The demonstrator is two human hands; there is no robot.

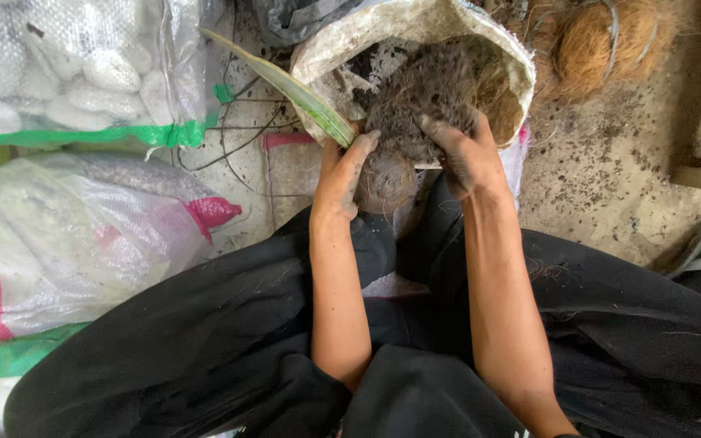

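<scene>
My left hand (342, 174) and my right hand (466, 154), both smeared with dark soil, cup a round brown ball of soil and fibre (387, 180) between them. A long green leaf (294, 89) rises from the ball toward the upper left, passing by my left thumb. Just beyond the hands lies an open white woven sack (415, 32) holding dark fibrous soil mix (432, 85); my right fingers reach into its mouth. My legs in black trousers (204, 324) fill the lower part of the view.
Clear plastic bags of white stones (75, 65) lie at the upper left, another bag with pink trim (83, 235) at the left. A coconut-fibre bundle with wire (610, 36) sits at the upper right on a dirty concrete floor (610, 162). Wooden frame at far right.
</scene>
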